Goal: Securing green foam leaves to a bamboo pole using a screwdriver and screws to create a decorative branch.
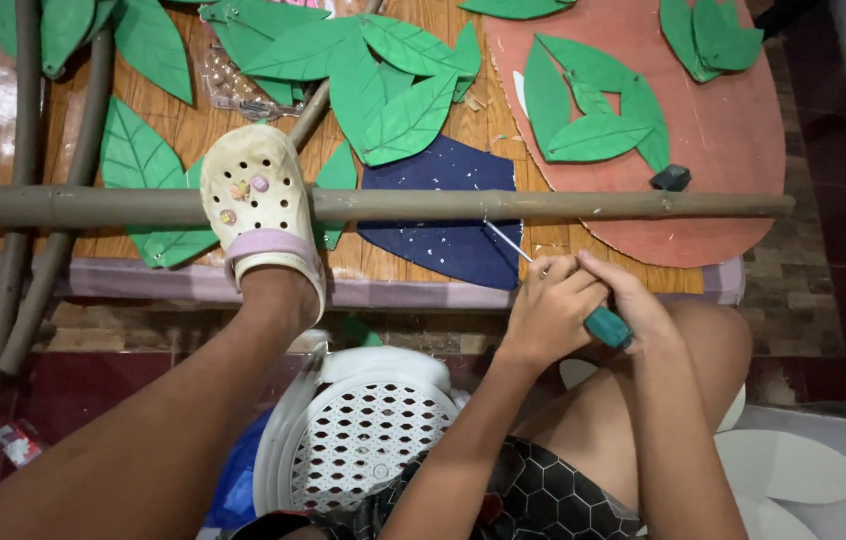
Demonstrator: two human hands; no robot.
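Observation:
A long brown painted pole (543,205) lies across the table, pinned by my foot in a cream clog (256,205). My left hand (548,305) and my right hand (628,300) are clasped together around a screwdriver with a teal handle (607,326). Its thin metal shaft (508,242) slants up to the left, with the tip touching the pole over a dark blue cut-out shape (448,240). Green paper leaves (393,85) lie behind the pole.
A red-brown oval board (743,150) with more green leaves and a small dark block (671,178) lies at the right. Other brown poles (28,260) lean at the left. A white perforated plastic stool (363,440) stands below, between my legs.

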